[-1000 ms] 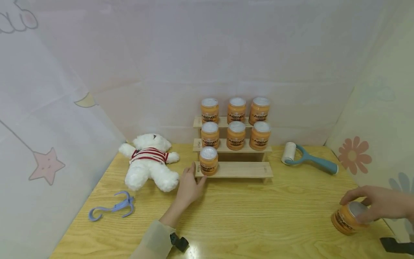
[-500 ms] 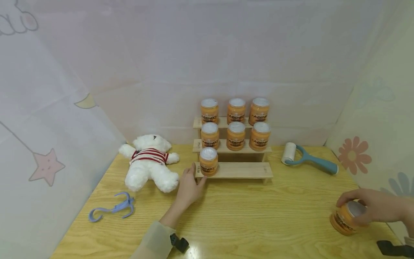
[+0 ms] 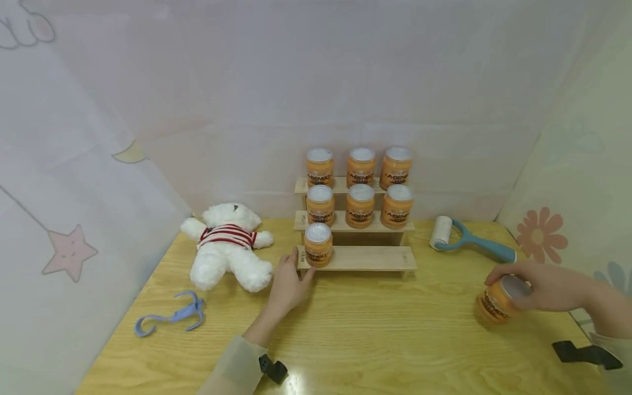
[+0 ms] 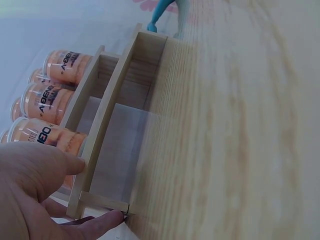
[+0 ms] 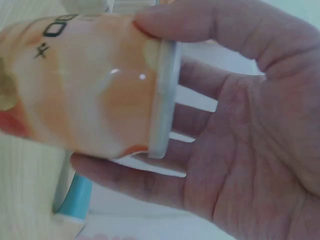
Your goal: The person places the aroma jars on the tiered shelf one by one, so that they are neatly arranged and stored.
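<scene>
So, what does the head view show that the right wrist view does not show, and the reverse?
Only the head view shows the white teddy bear, the blue hanger, the wooden step shelf with seven orange jars, and the left hand touching the shelf's left end.

Only the right wrist view shows the palm side of the right hand and how its fingers curl over the white lid's rim.

Both show the right hand gripping the tilted orange jar, and the teal lint roller.
</scene>
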{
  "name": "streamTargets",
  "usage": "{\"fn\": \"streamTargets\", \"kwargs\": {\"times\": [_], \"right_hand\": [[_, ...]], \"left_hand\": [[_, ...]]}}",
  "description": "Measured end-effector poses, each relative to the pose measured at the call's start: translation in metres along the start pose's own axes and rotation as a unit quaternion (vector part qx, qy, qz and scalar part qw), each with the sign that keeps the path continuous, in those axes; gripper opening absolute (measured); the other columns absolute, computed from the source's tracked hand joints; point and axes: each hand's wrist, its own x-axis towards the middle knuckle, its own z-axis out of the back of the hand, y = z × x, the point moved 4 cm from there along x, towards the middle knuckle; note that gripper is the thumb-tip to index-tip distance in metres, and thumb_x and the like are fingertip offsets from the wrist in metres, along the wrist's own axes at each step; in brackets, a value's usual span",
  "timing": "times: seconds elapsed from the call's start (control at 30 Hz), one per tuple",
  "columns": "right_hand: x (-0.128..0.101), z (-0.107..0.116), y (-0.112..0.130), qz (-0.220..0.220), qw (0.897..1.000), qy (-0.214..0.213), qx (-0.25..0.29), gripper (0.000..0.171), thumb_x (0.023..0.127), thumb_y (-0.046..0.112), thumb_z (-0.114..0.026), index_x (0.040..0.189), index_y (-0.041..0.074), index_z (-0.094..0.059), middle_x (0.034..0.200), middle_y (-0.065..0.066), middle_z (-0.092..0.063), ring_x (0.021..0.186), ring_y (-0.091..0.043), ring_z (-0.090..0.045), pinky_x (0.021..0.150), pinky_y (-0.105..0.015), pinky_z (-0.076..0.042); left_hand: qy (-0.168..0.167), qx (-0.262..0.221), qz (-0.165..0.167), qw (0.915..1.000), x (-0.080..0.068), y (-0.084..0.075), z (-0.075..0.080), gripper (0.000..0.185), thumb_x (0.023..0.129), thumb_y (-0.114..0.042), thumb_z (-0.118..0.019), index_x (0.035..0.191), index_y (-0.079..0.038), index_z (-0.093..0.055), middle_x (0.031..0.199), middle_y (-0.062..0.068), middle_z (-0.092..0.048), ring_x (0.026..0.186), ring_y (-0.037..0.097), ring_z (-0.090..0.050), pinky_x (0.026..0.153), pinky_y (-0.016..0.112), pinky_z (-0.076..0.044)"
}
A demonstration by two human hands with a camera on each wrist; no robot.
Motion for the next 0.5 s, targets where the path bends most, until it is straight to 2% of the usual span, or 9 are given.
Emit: {"fn": "streamTargets", "kwargs": {"times": [0.17,0.27,0.33,0.5], "right_hand": [[0.023,0.013,0.02,0.036,0.998,-0.038,-0.033,0.046,0.092,0.007,-0.08,0.13,0.029,-0.068,0.119,0.005,-0.072,0.085,0.007,-0.049,0.065,-0.02,-0.04],[0.038,0.019,0.032,0.038,0.998,-0.033,-0.033,0.044,0.094,0.01,-0.079,0.13,0.032,-0.068,0.116,0.007,-0.072,0.08,0.007,-0.048,0.063,-0.02,-0.04],[0.049,0.023,0.039,0.048,0.997,-0.033,-0.044,0.043,0.093,0.012,-0.08,0.129,0.033,-0.069,0.118,0.008,-0.072,0.084,0.006,-0.05,0.065,-0.02,-0.043],[0.075,0.028,0.055,0.106,0.99,-0.044,-0.077,0.043,0.087,0.013,-0.086,0.124,0.031,-0.075,0.117,0.009,-0.066,0.091,0.002,-0.051,0.068,-0.021,-0.046]], "left_hand": [[0.002,0.002,0.002,1.0,0.0,-0.002,0.002,0.08,0.104,-0.032,-0.07,0.161,0.011,-0.034,0.15,0.037,-0.051,0.138,0.051,-0.055,0.115,0.06,-0.05],[0.001,0.003,0.002,1.0,0.0,-0.002,0.002,0.08,0.104,-0.032,-0.07,0.161,0.011,-0.034,0.149,0.036,-0.052,0.137,0.051,-0.056,0.114,0.06,-0.05],[0.0,0.004,0.001,1.0,0.0,-0.002,0.002,0.08,0.104,-0.032,-0.071,0.16,0.012,-0.035,0.148,0.036,-0.053,0.136,0.05,-0.056,0.114,0.059,-0.051],[0.0,0.005,0.001,1.0,-0.001,0.0,0.001,0.08,0.104,-0.032,-0.07,0.16,0.012,-0.034,0.148,0.036,-0.053,0.136,0.05,-0.056,0.114,0.06,-0.051]]}}
